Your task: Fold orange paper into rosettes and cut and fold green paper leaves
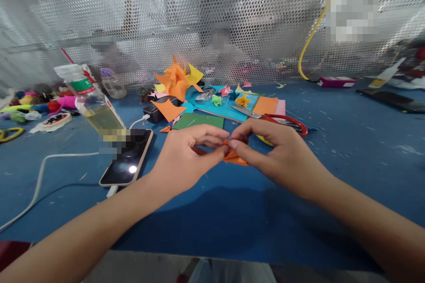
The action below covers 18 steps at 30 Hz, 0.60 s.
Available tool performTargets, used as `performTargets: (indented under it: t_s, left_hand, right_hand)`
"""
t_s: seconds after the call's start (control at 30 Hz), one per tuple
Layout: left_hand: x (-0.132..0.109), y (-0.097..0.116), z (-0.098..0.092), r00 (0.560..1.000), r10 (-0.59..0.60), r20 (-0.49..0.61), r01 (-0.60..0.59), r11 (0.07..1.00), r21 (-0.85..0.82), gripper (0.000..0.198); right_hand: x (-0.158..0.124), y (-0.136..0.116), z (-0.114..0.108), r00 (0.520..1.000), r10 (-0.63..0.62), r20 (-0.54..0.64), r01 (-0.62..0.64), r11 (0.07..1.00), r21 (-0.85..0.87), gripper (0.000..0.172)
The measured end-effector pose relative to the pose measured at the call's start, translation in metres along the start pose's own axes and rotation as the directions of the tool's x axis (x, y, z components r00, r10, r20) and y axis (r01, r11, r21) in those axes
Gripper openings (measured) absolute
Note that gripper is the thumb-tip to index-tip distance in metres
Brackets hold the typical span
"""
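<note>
Between my two hands is a small piece of folded orange paper (pixel 236 158), held a little above the blue table. My left hand (pixel 191 152) pinches its left edge between thumb and fingers. From the other side, the thumb and index finger of my right hand (pixel 277 150) press on the paper's top. Fingers cover much of the paper, so its full shape is hidden. Just beyond the hands lie a green paper sheet (pixel 199 120) and scissors with red handles (pixel 299 124), partly behind my right hand.
A phone (pixel 128 159) with a white cable lies left of my hands, near a tilted-looking bottle (pixel 96 101). Paper scraps (pixel 175 79) pile up at the back, with a yellow folded star (pixel 243 101) nearby. A perforated metal screen (pixel 265 22) bounds the table's far side.
</note>
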State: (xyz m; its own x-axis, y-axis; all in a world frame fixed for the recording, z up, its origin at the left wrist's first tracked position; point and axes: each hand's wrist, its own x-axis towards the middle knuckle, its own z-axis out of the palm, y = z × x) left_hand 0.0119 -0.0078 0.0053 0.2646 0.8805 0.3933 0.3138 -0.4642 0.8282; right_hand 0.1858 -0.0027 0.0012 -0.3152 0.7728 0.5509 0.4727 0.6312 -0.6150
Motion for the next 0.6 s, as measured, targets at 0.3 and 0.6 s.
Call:
performTargets:
  t_s: [0.3, 0.6]
  left_hand:
    - [0.0016, 0.0015, -0.0013, 0.998, -0.004, -0.056, 0.005, 1.000, 0.026, 0.014]
    - [0.0042, -0.0016, -0.0036, 0.997, -0.067, 0.023, 0.069, 0.995, -0.067, 0.021]
  right_hand:
    - [0.0003, 0.0050, 0.0015, 0.993, -0.112, -0.024, 0.110, 0.992, -0.053, 0.013]
    - [0.0013, 0.0063, -0.0005, 0.978, -0.199, -0.057, 0.187, 0.967, -0.172, 0.005]
